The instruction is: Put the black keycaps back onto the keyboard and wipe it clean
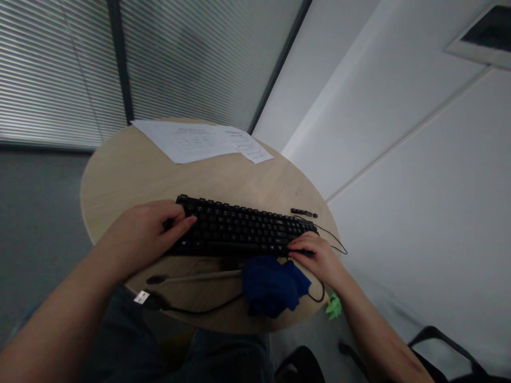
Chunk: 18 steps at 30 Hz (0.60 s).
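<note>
A black keyboard [239,229] lies across the round wooden table. My left hand [159,229] grips its left end, thumb on top of the keys and fingers curled at the edge. At the lower right end, my right hand [311,252] holds the keyboard between thumb and fingers. Just below the keyboard is a crumpled blue cloth [271,284]. To its left lie a thin brush-like stick [203,276] and a cable with a USB plug [141,297] near the table's front edge.
Printed papers [199,141] lie at the back of the table [115,175]. Several loose black keycaps [303,213] sit beyond the keyboard's right end, near a thin cable. A green object [334,307] shows below the right edge; black chair parts [301,364] are at the bottom.
</note>
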Motion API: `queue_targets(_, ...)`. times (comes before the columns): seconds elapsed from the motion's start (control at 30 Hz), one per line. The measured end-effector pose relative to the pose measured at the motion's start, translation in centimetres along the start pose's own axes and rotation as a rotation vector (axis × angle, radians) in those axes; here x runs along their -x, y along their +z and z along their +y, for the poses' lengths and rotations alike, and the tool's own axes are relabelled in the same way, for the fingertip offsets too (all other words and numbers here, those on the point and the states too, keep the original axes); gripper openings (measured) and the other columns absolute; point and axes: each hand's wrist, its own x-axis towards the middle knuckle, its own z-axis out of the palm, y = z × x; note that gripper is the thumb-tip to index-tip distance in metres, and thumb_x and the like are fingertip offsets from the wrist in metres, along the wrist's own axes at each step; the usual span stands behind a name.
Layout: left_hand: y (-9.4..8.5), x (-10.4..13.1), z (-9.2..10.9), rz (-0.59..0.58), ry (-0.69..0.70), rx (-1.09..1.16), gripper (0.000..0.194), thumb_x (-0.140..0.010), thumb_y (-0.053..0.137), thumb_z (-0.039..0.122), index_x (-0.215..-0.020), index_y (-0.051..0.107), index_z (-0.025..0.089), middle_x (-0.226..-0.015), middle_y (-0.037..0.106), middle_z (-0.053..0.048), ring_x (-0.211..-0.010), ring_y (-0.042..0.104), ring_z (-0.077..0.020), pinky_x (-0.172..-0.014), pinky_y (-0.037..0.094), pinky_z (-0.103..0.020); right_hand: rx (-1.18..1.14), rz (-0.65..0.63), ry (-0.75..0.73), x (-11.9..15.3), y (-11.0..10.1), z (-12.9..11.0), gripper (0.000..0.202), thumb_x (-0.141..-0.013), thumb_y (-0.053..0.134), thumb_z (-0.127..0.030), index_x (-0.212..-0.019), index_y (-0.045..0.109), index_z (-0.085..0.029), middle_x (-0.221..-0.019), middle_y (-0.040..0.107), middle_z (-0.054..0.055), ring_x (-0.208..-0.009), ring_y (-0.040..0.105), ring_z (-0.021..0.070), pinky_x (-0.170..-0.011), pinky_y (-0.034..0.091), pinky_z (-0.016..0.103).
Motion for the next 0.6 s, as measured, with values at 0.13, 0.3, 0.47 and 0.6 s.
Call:
queue_targets(0.13, 0.01, -0.06, 0.01, 0.013, -0.001, 0.002, 0.043, -0.094, 0.043, 0.052, -0.064, 0.050, 0.022, -0.064, 0.056, -0.002, -0.064, 0.052, -0.0177, -0.064, 0.031, -0.031, 0.015, 0.007, -0.011, -0.09, -0.13, -0.06, 0.008, -0.094, 0.070, -0.029, -0.096, 0.078, -0.027, -0.097, 0.079, 0.006, -0.092, 0.071, 0.0232, -0.084, 0.056, 0.043)
queue_targets(0.3, 0.11, -0.01, -0.19, 0.017, 0.008, -0.006, 0.043, -0.094, 0.042, 0.052, -0.064, 0.050, 0.022, -0.063, 0.056, -0.001, -0.062, 0.052, -0.0173, -0.063, 0.031, -0.031, 0.023, 0.029, -0.018, 0.05, 0.05, -0.17, 0.008, -0.093, 0.072, -0.029, -0.098, 0.078, -0.028, -0.098, 0.079, 0.005, -0.091, 0.071, 0.0233, -0.082, 0.056, 0.043)
queue_targets(0.47, 0.15, -0.06, -0.22, 0.012, 0.006, -0.004, 0.043, -0.094, 0.043, 0.052, -0.065, 0.051, 0.022, -0.064, 0.057, -0.002, -0.063, 0.053, -0.0178, -0.064, 0.031, -0.031, 0.061, 0.021, -0.033, 0.03, 0.06, -0.41, 0.010, -0.095, 0.069, -0.029, -0.099, 0.079, -0.029, -0.100, 0.080, 0.005, -0.092, 0.072, 0.0232, -0.084, 0.056, 0.044)
queue_targets(0.6, 0.26, -0.13, -0.20, 0.017, 0.012, 0.016, 0.043, -0.094, 0.043, 0.052, -0.064, 0.051, 0.022, -0.063, 0.057, -0.002, -0.063, 0.052, -0.0179, -0.064, 0.031, -0.032, 0.084, 0.005, -0.030, -0.15, -0.09, -0.66, 0.010, -0.096, 0.068, -0.029, -0.095, 0.078, -0.028, -0.099, 0.080, 0.004, -0.090, 0.072, 0.0227, -0.083, 0.056, 0.042)
